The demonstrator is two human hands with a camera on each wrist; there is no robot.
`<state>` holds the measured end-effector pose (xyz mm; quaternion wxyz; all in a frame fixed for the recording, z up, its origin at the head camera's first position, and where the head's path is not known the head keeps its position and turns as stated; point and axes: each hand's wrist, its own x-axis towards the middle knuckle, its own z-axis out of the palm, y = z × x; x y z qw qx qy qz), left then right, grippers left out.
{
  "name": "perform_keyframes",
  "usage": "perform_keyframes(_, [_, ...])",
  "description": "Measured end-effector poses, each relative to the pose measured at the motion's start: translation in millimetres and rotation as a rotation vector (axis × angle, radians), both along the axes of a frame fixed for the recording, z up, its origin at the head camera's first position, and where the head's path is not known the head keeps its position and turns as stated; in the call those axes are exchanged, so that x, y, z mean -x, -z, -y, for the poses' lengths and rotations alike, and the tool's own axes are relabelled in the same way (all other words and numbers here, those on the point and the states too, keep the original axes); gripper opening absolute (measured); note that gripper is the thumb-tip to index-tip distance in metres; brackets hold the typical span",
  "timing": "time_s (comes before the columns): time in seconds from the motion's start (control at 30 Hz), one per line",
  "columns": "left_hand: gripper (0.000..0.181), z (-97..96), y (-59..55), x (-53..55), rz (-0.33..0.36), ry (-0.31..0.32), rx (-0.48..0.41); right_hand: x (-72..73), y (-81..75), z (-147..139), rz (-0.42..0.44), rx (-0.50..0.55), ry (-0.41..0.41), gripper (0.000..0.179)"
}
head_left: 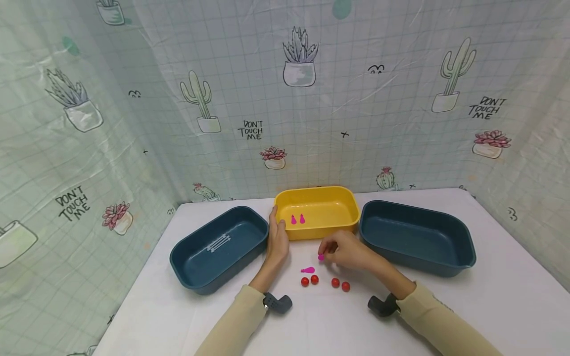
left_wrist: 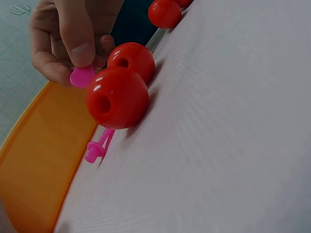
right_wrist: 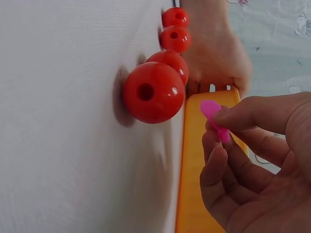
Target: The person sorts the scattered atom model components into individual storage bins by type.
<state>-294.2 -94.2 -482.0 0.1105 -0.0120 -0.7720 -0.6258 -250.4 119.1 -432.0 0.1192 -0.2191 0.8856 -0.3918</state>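
My right hand (head_left: 345,251) pinches a small pink plastic peg (right_wrist: 211,110) between thumb and fingertips, just in front of the yellow tray (head_left: 320,231). The peg has a rounded, flat end. My left hand (head_left: 278,242) holds the tray's left end, with the thumb at the front corner and the fingers along the outer side. Two pink pegs (head_left: 298,219) lie inside the tray at its left. Another pink peg (head_left: 308,270) lies on the table near several red beads (head_left: 314,279), whose holes show in both wrist views.
A dark blue tray (head_left: 196,284) on the left contains several thin white sticks (head_left: 218,243). To the right stands another dark blue tray (head_left: 463,249). A patterned curtain (head_left: 311,123) hangs behind the white table (head_left: 320,326).
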Motion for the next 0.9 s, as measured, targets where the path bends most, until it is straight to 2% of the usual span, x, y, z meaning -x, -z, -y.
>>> perform_keyframes(0.2, [0.055, 0.7, 1.5, 1.5, -0.008, 0.002, -0.004, -0.1, -2.0, 0, -0.019, 0.005, 0.001, 0.011])
perform_keyframes(0.5, [0.057, 1.0, 2.5, 2.1, 0.026, 0.004, -0.008, -1.4, -4.9, 0, -0.085, 0.030, 0.017, 0.009])
perform_keyframes(0.77, [0.057, 0.7, 1.6, 1.5, 0.022, 0.002, -0.005, -2.2, -9.6, 1, -0.062, 0.051, 0.042, 0.010])
perform_keyframes(0.9, [0.056, 0.3, 1.5, 1.4, 0.032, -0.003, 0.001, -2.6, -12.4, 2, -0.082, 0.053, 0.045, 0.012])
